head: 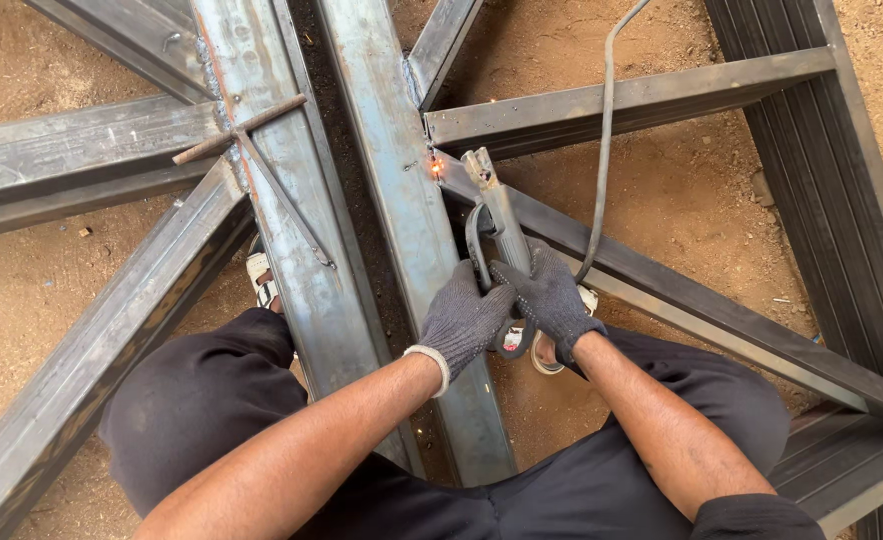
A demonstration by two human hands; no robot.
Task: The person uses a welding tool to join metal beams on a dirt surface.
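Both my hands wear dark knit gloves and grip a welding electrode holder point(494, 205). My right hand point(550, 297) wraps its handle; my left hand point(465, 318) closes on it from the left, resting on a long steel box beam point(392, 190). The holder's tip points at a glowing orange weld spot point(436, 167) where a diagonal steel bar point(682, 290) meets the beam. A grey cable point(604, 130) runs from the handle up out of view.
A welded steel frame of box beams point(82, 150) lies on brown dirt point(682, 180). A chipping hammer point(262, 150) rests on the left beam point(292, 250). I squat over the frame, knees either side, sandalled feet point(261, 280) on the ground.
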